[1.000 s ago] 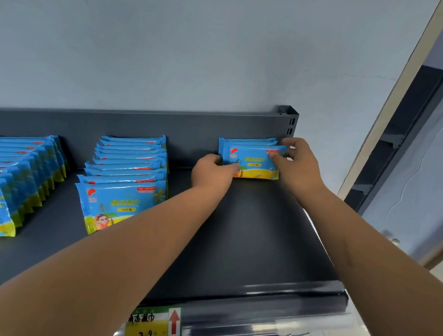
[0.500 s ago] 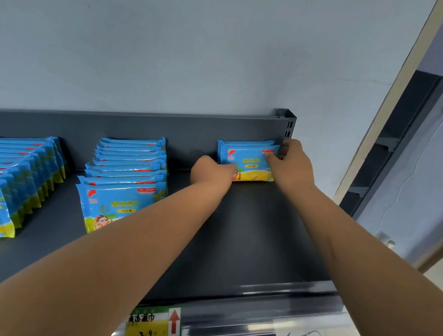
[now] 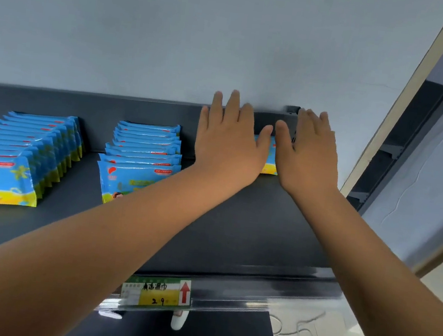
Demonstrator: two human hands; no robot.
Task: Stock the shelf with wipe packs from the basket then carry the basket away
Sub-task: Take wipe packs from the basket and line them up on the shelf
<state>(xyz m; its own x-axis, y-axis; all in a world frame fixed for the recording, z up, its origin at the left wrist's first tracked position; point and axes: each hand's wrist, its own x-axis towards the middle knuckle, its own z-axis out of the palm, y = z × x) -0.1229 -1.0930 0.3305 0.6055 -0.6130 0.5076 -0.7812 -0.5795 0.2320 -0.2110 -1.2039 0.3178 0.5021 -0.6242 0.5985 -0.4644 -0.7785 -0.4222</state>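
Blue wipe packs (image 3: 143,155) fill two shelf (image 3: 249,227) rows; the spread, empty left hand (image 3: 228,146) and right hand (image 3: 308,156) mask a third row begun at the back-right corner.

Both bare forearms reaching forward and up, left hand (image 3: 229,143) flat with fingers straight and slightly spread, right hand (image 3: 310,153) likewise open-palmed, backs facing the camera, thumbs nearly meeting between them

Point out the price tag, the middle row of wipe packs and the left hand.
price tag (image 3: 156,294): head view, centre of the label.
middle row of wipe packs (image 3: 143,155): head view, top edges mid-row.
left hand (image 3: 229,143): head view, back of hand.
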